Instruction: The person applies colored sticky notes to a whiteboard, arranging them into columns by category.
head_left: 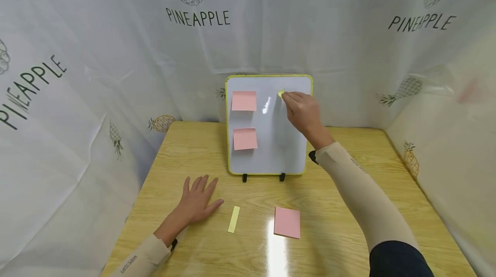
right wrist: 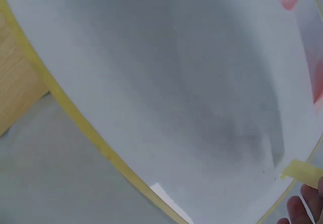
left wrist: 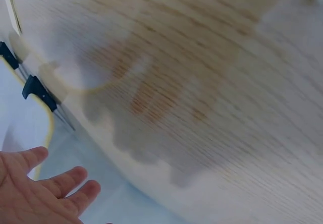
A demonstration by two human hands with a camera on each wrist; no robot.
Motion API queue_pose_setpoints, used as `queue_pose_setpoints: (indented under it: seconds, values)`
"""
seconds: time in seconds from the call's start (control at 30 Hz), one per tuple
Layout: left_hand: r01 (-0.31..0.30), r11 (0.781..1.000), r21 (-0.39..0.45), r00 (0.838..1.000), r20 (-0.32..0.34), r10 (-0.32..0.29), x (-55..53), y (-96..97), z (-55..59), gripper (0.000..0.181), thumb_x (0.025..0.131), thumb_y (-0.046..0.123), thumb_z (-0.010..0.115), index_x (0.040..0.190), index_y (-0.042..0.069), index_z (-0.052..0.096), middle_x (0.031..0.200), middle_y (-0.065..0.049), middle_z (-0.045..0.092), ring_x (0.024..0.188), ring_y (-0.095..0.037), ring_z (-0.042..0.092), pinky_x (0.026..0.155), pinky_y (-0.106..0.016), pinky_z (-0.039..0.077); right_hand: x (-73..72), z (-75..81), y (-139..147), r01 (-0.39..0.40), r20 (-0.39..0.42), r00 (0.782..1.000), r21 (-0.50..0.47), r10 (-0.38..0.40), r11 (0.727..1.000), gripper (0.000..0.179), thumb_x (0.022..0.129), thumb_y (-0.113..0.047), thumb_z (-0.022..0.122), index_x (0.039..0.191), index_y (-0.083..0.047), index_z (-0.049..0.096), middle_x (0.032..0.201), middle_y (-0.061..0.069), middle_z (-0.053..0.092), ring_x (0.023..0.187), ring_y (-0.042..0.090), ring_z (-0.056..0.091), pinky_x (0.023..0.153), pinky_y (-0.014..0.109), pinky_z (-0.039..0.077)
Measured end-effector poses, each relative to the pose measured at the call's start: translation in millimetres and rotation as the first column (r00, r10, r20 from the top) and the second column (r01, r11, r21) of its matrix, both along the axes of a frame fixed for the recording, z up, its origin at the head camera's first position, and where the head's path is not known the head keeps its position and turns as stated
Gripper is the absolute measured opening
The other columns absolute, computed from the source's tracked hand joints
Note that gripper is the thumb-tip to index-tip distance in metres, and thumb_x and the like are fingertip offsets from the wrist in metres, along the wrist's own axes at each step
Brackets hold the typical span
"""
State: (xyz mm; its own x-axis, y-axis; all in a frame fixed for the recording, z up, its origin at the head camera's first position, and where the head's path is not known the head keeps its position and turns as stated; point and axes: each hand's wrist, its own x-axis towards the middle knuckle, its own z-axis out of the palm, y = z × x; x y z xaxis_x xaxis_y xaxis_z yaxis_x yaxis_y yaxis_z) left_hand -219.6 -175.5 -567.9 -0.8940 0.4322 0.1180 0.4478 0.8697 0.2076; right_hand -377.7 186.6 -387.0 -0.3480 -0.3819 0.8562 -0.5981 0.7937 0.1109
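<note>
A small whiteboard (head_left: pixel 267 139) with a yellow frame stands upright on the table. Two pink sticky notes are on its left half, an upper sticky note (head_left: pixel 244 101) and a lower one (head_left: pixel 245 139). At the upper right of the board my right hand (head_left: pixel 304 111) pinches a yellow sticky strip (right wrist: pixel 303 172), its free end right at the white surface. My left hand (head_left: pixel 195 204), fingers spread and holding nothing, is at the left of the table, palm down. In the left wrist view, part of the left hand (left wrist: pixel 45 193) shows with its fingers extended.
On the wooden table (head_left: pixel 186 148) lie another yellow strip (head_left: pixel 234 219), right of my left hand, and a pink sticky-note pad (head_left: pixel 287 223). Black feet (head_left: pixel 282 177) support the board's bottom edge. A white pineapple-print curtain (head_left: pixel 310 32) hangs close behind and at both sides.
</note>
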Motion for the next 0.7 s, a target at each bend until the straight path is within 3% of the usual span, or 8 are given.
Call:
queue_pose_setpoints:
  seconds: [0.2,0.47,0.7]
  values:
    - [-0.009,1.000,-0.023,1.000,0.028,0.009,-5.1,1.8,2.2,0.070,0.097,0.055,0.052,0.152,0.014,0.039,0.150,-0.023,0.040,0.140,-0.042,0.036,0.113,-0.070,0.008,-4.2,-15.2,-1.2,0.015,-0.024,1.000,0.041,-0.014,0.999,0.018,0.094,-0.001,0.061,0.102,0.000,0.077,0.099,0.015,0.076,0.091,0.032,0.073,0.078,0.048,0.057]
    - [-0.043,0.998,-0.039,0.999,0.003,0.043,-6.7,4.3,8.6,0.068,0.097,0.055,0.052,0.150,0.014,0.042,0.149,-0.022,0.043,0.138,-0.041,0.039,0.112,-0.071,0.012,-4.7,-36.1,-1.7,0.044,0.018,0.999,0.043,-0.045,0.998,0.018,0.094,-0.003,0.062,0.103,-0.002,0.077,0.099,0.012,0.077,0.090,0.030,0.073,0.077,0.045,0.056]
    - [-0.033,0.999,-0.040,0.999,0.015,0.033,-11.6,7.6,13.7,0.069,0.097,0.055,0.052,0.150,0.013,0.041,0.150,-0.024,0.040,0.138,-0.042,0.037,0.112,-0.071,0.009,-6.2,-44.6,-2.6,0.058,0.006,0.998,0.048,-0.059,0.997,0.017,0.093,-0.003,0.063,0.101,-0.002,0.078,0.098,0.012,0.077,0.091,0.029,0.073,0.079,0.045,0.055]
